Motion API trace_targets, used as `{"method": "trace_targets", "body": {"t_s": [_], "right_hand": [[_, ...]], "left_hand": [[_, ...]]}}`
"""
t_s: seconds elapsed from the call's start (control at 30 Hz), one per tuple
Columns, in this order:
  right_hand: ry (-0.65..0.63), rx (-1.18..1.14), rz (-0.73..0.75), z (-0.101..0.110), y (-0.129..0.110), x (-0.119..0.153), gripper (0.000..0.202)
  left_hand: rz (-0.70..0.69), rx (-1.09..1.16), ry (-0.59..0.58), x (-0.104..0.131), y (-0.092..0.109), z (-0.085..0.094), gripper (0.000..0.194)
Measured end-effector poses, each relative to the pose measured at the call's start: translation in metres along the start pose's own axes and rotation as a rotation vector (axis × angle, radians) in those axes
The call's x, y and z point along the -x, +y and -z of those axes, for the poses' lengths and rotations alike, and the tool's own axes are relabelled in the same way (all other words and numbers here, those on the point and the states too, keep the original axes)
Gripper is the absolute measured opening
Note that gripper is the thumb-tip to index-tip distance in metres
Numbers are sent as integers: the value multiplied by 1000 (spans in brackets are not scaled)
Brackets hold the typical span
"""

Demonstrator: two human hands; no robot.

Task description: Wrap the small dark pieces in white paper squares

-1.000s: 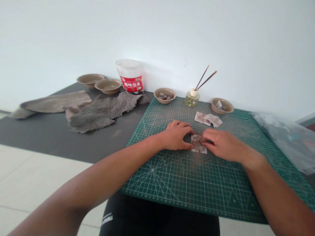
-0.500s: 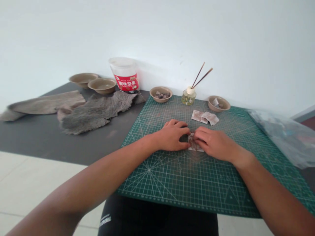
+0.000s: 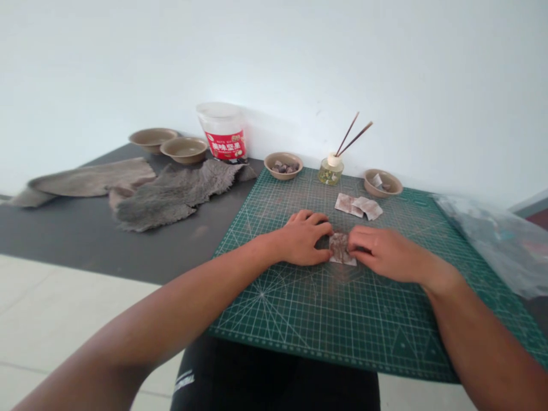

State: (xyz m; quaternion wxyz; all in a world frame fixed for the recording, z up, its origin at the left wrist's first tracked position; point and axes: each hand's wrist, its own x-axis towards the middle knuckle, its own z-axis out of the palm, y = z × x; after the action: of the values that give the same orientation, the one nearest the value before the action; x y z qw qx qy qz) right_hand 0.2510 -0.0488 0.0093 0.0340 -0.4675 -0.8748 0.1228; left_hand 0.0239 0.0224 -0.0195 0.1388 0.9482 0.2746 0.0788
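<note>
A small white tissue-like piece with brown smears (image 3: pixel 340 250) lies flat on the green cutting mat (image 3: pixel 342 325). At its left edge my left hand (image 3: pixel 306 237) rests with thumb and forefinger spread apart, the tips touching the edge or right beside it. My right hand (image 3: pixel 381 251) is at the right side, fingers curled together against the thumb, over the piece's right edge. Whatever is between those fingertips, if anything, is hidden. Just behind my hands lie two similar smeared white pieces (image 3: pixel 358 206), overlapping.
Along the wall stand a bowl of dark lumps (image 3: pixel 283 165), a reed diffuser (image 3: pixel 331 169) and a bowl holding white scraps (image 3: pixel 382 182). On the left are two bowls (image 3: pixel 184 150), a lidded tub (image 3: pixel 225 134) and grey cloths (image 3: pixel 171 194). Clear plastic (image 3: pixel 492 240) lies at right.
My right hand has shifted right across the smeared piece, uncovering more of its surface. My left hand stays at the left edge. The whole view has shifted slightly.
</note>
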Motion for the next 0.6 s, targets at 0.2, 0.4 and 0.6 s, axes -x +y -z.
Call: {"method": "trace_targets", "body": {"t_s": [0.2, 0.4, 0.6], "right_hand": [[112, 73, -37, -5, -1, -4, 14], [21, 11, 12, -5, -1, -3, 12], [98, 73, -108, -3, -4, -3, 13]], "left_hand": [[7, -27, -23, 0, 2, 1, 48], [-2, -30, -30, 0, 2, 1, 50], [3, -25, -27, 0, 1, 0, 50]]}}
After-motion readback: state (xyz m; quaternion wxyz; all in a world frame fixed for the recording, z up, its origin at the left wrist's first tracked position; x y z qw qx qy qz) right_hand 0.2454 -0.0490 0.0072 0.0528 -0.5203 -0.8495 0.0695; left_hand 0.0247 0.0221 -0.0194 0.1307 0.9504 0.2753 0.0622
